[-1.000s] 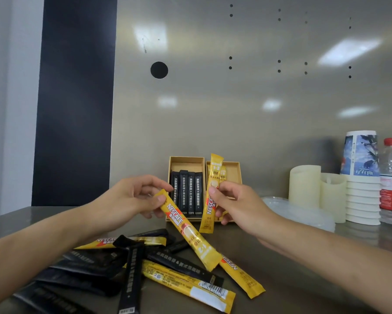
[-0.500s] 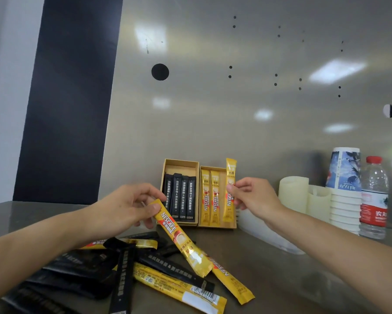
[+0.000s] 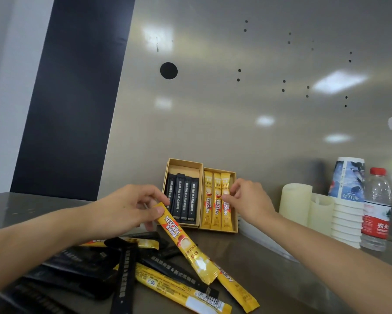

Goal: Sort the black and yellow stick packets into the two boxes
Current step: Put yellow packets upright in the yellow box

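Two open cardboard boxes stand side by side against the metal wall. The left box (image 3: 183, 163) holds several black stick packets (image 3: 183, 199). In the right box (image 3: 235, 224) lie three yellow packets. My right hand (image 3: 250, 201) pinches the rightmost yellow packet (image 3: 225, 208), which lies flat in that box. My left hand (image 3: 129, 208) grips the top end of another yellow Nescafé packet (image 3: 187, 244), slanting down to the right. Under it, a loose pile of black packets (image 3: 124, 275) and yellow packets (image 3: 179, 293) covers the counter at lower left.
Right of the boxes stand two cream cylinders (image 3: 295, 203), a stack of paper cups (image 3: 347, 208) and a water bottle (image 3: 377, 210). A clear plastic lid (image 3: 264, 242) lies behind my right forearm. The counter (image 3: 32, 207) runs left to a dark panel.
My right hand carried its yellow packet rightwards and laid it into the right box as the third one. My left hand kept its yellow packet in about the same place.
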